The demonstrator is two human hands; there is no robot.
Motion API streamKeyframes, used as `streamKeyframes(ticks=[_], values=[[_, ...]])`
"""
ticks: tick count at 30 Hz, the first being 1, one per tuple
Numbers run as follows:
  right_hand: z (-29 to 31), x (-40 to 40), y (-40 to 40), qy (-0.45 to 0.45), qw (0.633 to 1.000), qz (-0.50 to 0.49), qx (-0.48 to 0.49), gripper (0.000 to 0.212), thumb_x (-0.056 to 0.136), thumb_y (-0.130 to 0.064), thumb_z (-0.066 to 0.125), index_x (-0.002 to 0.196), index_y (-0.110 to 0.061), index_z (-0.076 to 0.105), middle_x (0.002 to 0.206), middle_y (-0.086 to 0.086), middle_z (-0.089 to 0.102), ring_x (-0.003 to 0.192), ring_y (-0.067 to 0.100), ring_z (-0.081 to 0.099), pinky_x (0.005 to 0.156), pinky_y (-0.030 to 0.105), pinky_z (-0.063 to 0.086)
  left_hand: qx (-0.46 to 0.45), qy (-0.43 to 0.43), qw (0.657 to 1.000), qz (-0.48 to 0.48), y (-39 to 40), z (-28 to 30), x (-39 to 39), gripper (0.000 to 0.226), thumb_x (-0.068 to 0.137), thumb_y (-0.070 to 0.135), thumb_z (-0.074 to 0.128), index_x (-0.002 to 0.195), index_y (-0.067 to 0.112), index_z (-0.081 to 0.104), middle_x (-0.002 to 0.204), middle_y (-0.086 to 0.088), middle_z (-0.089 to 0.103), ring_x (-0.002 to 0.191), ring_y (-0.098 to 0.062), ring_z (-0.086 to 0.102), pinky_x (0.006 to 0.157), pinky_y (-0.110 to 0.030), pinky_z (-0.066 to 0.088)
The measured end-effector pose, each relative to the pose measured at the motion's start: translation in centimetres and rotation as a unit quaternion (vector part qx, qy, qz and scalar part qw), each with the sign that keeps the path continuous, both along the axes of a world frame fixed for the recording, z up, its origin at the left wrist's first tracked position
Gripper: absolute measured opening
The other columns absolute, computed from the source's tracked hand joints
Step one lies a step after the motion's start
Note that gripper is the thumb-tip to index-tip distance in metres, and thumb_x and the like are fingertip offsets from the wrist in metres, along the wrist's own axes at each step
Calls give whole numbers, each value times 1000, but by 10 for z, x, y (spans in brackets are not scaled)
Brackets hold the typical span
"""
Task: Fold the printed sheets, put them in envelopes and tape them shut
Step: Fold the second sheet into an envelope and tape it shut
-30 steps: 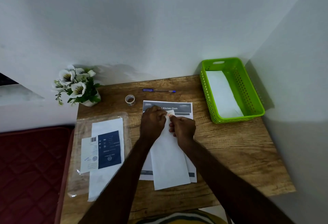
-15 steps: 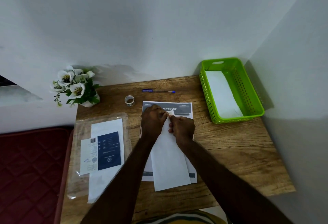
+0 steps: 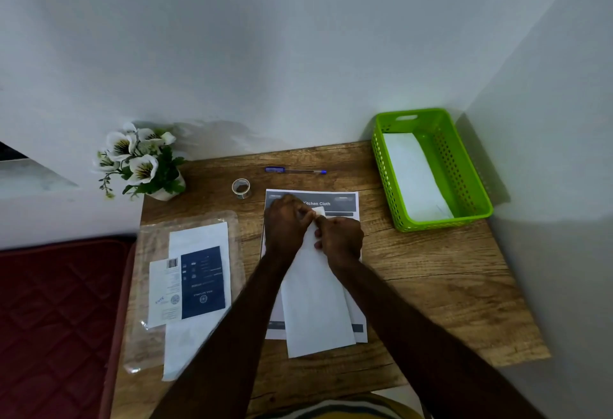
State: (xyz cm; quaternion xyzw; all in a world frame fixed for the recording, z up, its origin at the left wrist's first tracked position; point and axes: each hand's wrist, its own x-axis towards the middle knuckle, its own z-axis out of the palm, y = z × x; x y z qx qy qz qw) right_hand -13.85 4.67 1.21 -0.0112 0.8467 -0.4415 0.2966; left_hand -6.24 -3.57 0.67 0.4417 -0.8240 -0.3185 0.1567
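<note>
Pinching the far flap end of the white envelope as a second ago, both hands, left hand and right hand, barely shift (sealing apparently unfinished), envelope lying centre-tabletop on the printed sheets, tape roll at eleven o'clock.

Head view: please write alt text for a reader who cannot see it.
Both hands, left hand and right hand, pinch the far end of a white envelope lying on printed sheets on a wooden table. Tape roll, pen and green basket lie beyond.
</note>
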Motion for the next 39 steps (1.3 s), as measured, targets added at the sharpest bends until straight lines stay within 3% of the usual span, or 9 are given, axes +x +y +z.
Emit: streamKeyframes(ticks=[8,11,13,15,18,20,25,33,39], values=[[7,-11,7,-3,997,64,43,40,87,-41,79,89,-2,73,66,4,75,58,19,74,81,40,63,45,66,995,52,-5,0,-6,11,83,19,81,86,8,79,90,-5,77,85,-18,69,84,-33,53],[9,-17,11,-23,995,90,43,33,89,-34,79,84,-2,74,68,5,75,50,15,70,59,26,61,49,61,995,67,-6,-3,-8,11,82,20,83,85,11,79,90,-3,77,80,-10,66,78,-22,48],[10,-23,14,-42,991,114,58,26,91,-28,78,84,-3,74,68,4,75,41,8,64,39,15,44,52,63,994,70,-7,-5,-9,10,81,21,83,84,12,78,88,-2,77,77,-7,63,76,-21,48],[12,-30,15,-64,987,133,62,25,91,-27,77,88,-2,73,68,4,75,39,8,63,34,12,38,49,62,995,68,-7,-6,-8,10,81,21,84,83,13,78,86,-1,77,77,-8,65,75,-23,50],[12,-37,10,-80,986,138,54,46,86,-47,79,90,-1,74,62,5,75,51,18,72,60,25,61,51,63,995,61,-9,-7,-6,9,80,23,84,82,16,77,82,1,75,75,-10,66,73,-27,52],[12,-38,5,-60,983,149,88,58,82,-62,75,85,-3,74,58,3,74,54,19,74,81,37,63,53,68,995,55,-10,-8,-6,10,79,24,84,81,17,77,80,3,74,73,-9,65,70,-24,51],[9,-34,-2,76,969,152,177,62,86,-72,61,102,-13,73,76,1,77,70,15,74,72,27,49,55,59,995,51,-12,-9,-6,8,80,23,84,82,19,77,81,4,75,70,0,60,70,-16,48],[5,-38,8,28,976,174,128,67,94,-68,51,83,-6,74,56,3,72,54,15,73,88,36,59,54,68,995,57,-11,-11,-7,9,80,21,84,84,17,77,85,1,75,77,-10,66,77,-29,54],[8,-35,7,83,954,229,176,69,87,-75,56,75,-10,71,47,-4,65,46,4,64,61,23,41,44,67,995,52,-11,-10,-6,11,81,22,83,85,13,77,86,-2,75,79,-13,67,78,-30,54]])
